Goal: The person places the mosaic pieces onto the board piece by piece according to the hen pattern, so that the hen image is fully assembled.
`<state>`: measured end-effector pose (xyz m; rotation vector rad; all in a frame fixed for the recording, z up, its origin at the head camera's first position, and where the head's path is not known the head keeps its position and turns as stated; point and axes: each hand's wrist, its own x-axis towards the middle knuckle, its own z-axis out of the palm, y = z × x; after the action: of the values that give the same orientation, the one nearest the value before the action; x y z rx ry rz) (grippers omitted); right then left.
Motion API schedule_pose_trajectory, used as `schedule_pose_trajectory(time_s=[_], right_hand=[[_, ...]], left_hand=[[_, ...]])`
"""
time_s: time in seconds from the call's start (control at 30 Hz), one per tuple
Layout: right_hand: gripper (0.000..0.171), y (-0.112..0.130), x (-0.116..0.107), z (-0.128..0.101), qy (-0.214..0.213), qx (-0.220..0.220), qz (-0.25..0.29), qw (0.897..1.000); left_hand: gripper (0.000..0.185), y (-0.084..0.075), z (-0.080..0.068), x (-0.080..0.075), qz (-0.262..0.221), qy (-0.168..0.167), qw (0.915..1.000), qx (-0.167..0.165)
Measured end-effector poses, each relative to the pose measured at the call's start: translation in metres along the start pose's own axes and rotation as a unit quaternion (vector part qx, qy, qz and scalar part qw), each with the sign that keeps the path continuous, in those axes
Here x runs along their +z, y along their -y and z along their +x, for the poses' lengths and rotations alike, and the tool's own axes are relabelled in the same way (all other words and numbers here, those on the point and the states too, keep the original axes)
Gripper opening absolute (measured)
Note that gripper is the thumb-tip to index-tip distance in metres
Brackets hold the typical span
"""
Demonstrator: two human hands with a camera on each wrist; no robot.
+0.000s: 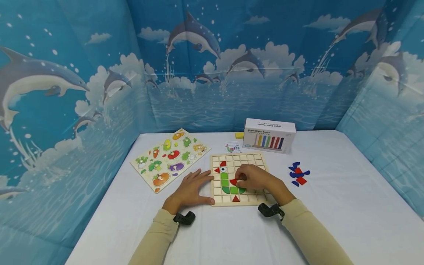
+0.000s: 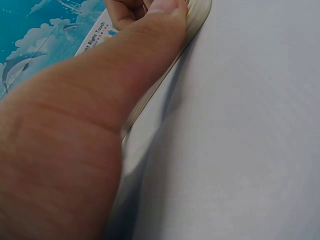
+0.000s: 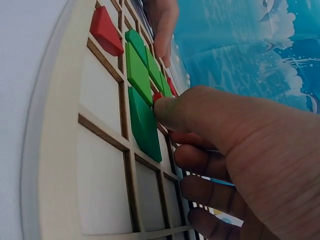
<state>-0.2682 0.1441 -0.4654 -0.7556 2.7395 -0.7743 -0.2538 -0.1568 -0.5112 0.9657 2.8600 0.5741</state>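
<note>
A wooden grid board [image 1: 255, 160] lies on the white table. It carries a bird figure of green pieces [image 1: 225, 182], red pieces and an eye tile [image 1: 223, 169]. My right hand [image 1: 240, 180] has its fingers curled over the board's middle and pinches a small red piece [image 1: 233, 181] beside the green ones. In the right wrist view the thumb [image 3: 167, 107] presses that red piece [image 3: 157, 96] against the green pieces [image 3: 137, 70]. My left hand [image 1: 202, 186] lies flat at the board's left edge. Its thumb [image 2: 150, 40] presses on the board's rim [image 2: 197, 17].
A vegetable peg puzzle [image 1: 169, 158] lies left of the board. Behind it stand a white toy box [image 1: 269, 135], a small card [image 1: 232, 147] and a yellow block [image 1: 239, 135]. Loose blue and red pieces [image 1: 298, 173] sit to the right. Dolphin-print walls enclose the table.
</note>
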Motion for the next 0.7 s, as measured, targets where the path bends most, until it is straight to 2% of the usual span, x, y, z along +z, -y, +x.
schedule_pose_trajectory(time_s=[0.7], right_hand=[[0.012, 0.0007, 0.0011, -0.0001, -0.005, 0.007, -0.005, 1.000]], left_hand=[[0.093, -0.0021, -0.0006, -0.0019, 0.000, 0.001, 1.0000, -0.001]])
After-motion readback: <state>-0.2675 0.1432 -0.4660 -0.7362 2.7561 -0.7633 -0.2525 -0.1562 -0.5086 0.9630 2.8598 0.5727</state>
